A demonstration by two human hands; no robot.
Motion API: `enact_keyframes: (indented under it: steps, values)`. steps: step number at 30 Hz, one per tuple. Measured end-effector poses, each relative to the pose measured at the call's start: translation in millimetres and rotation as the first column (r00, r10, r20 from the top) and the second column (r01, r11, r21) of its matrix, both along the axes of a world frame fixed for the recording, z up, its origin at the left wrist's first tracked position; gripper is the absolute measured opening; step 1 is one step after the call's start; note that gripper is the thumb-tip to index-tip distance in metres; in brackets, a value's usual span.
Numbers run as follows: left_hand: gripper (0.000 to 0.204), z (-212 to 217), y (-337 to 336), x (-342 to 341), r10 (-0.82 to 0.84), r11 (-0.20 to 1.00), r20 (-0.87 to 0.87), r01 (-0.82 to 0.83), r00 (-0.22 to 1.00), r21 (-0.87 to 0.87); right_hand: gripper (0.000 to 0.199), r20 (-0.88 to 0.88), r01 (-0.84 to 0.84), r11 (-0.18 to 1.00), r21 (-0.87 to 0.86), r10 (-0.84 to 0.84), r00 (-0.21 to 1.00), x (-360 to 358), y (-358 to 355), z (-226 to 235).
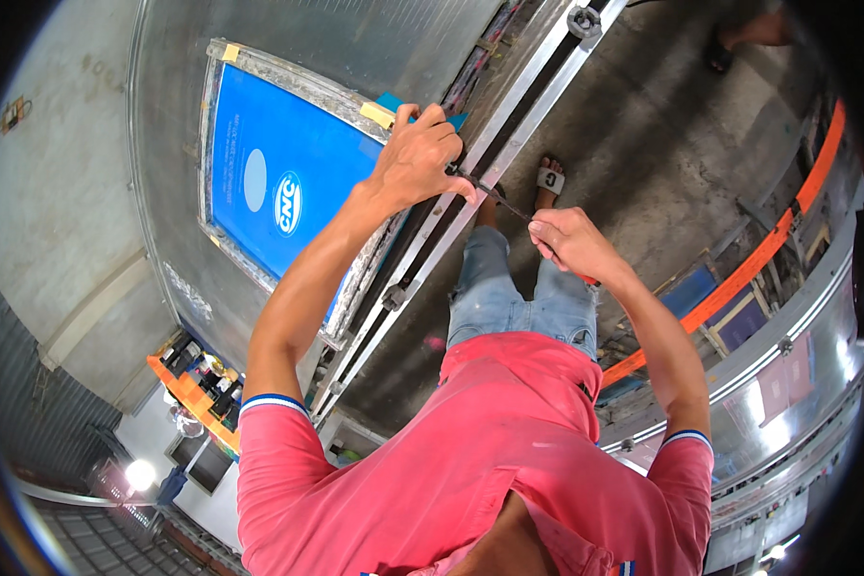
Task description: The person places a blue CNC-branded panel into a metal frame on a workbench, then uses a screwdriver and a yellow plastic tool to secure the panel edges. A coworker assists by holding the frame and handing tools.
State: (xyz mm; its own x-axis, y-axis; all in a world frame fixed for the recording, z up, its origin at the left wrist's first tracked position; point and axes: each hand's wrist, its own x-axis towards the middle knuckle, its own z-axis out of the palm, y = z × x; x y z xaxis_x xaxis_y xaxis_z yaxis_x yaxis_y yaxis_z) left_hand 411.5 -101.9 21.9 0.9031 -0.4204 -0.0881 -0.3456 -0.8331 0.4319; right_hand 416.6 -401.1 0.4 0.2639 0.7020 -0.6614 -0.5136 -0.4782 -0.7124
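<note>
A screwdriver (pixel 511 207) with a thin dark shaft is gripped in my right hand (pixel 568 242); the red butt of its handle shows below the palm. Its shaft slants up and left to a dark fitting on the metal rail (pixel 439 223). My left hand (pixel 415 158) bends over the rail's edge with its thumb beside that fitting. Whatever its curled fingers hold is hidden. Just left of this hand lies a screen printing frame (pixel 206 158) with a blue mesh (pixel 322 144) bearing white printed shapes. A teal piece (pixel 391 102) shows behind my left fingers.
Yellowish tape (pixel 377 115) sits on the frame's edge. Dark knobs (pixel 394 296) are fixed along the rail. An orange strip (pixel 754 264) edges a rack on the right. At lower left is an orange shelf (pixel 187 398) with bottles. Another person's foot (pixel 720 50) is at upper right.
</note>
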Motion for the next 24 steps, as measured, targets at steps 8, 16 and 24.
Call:
enact_keyframes:
  steps: [8, 16, 24]
  values:
    - [0.065, -8, 19, -9, -0.039, 0.999, 0.082, 0.04, 0.996, -0.021, 0.028, -0.267, -0.026, 0.997, 0.079, 0.046, 0.963, 13, -9, 10]
    - [0.026, 29, -36, -113, 0.523, 0.799, 0.156, -0.419, 0.838, -0.431, 0.02, 0.044, 0.262, 0.963, -0.066, -0.26, 0.965, 24, -14, 52]
    - [0.064, 18, 107, -348, 0.895, -0.38, 0.072, -0.837, -0.44, -0.394, 0.029, 0.887, -0.109, 0.991, -0.078, 0.119, 0.446, 72, 218, 55]
